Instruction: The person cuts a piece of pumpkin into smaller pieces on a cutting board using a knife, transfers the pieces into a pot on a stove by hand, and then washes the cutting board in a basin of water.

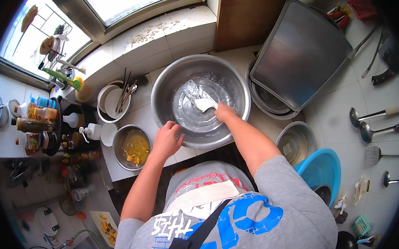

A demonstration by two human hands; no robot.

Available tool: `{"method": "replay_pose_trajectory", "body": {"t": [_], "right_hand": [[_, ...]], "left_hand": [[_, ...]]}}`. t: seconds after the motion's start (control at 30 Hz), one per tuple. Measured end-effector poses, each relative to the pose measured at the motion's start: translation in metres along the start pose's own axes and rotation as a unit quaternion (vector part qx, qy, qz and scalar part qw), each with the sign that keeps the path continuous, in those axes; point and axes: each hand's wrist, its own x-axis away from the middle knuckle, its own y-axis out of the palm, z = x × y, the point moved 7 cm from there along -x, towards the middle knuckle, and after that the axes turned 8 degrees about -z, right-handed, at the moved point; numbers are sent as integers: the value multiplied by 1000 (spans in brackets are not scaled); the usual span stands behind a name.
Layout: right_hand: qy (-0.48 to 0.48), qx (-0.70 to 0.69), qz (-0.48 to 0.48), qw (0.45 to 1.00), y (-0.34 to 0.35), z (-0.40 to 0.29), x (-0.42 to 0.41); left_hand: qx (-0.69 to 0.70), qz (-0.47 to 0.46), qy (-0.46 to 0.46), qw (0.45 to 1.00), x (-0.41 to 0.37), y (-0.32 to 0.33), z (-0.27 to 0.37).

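Note:
A large, round metal basin stands on the tiled counter in front of me, with a wet sheen and some water on its bottom. My right hand reaches inside and grips the near end of a broad, flat, shiny tool. Its shape resembles a kitchen cleaver, but glare blurs the blade. At the near-left rim is my left hand, fingers loosely bent and apart, with no object in it. Whether it rests on the rim is unclear. Left of that hand sits a metal bowl of yellowish liquid with orange pieces.
Stacked bowls with chopsticks stand at left, near condiment bottles. A metal tray leans over pots at right. A smaller metal basin and blue basin are by my right arm. Seeds lie on the windowsill.

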Motion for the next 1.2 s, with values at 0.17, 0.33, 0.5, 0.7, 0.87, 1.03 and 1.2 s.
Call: {"method": "replay_pose_trajectory", "body": {"t": [0.17, 0.33, 0.5, 0.7, 0.87, 1.03, 1.2], "right_hand": [[2, -14, -85, 996, -33, -15, 32], [-76, 53, 161, 983, -125, -24, 126], [-248, 143, 381, 879, -137, -16, 194], [-156, 145, 405, 889, -133, 34, 233], [-204, -119, 595, 769, -179, 78, 325], [-144, -371, 675, 621, -235, 192, 403], [-159, -423, 721, 525, -305, 236, 454]], "left_hand": [[-192, -151, -65, 967, -67, 54, -38], [-156, -265, -140, 941, -106, 102, -59], [-139, -353, -51, 924, -117, 145, -58], [-156, -206, -51, 965, -144, 90, -57], [-191, -203, -7, 960, -147, 102, -82], [-237, -146, 25, 960, -147, 74, -24], [-276, -49, 136, 950, -162, 48, 24]]}}
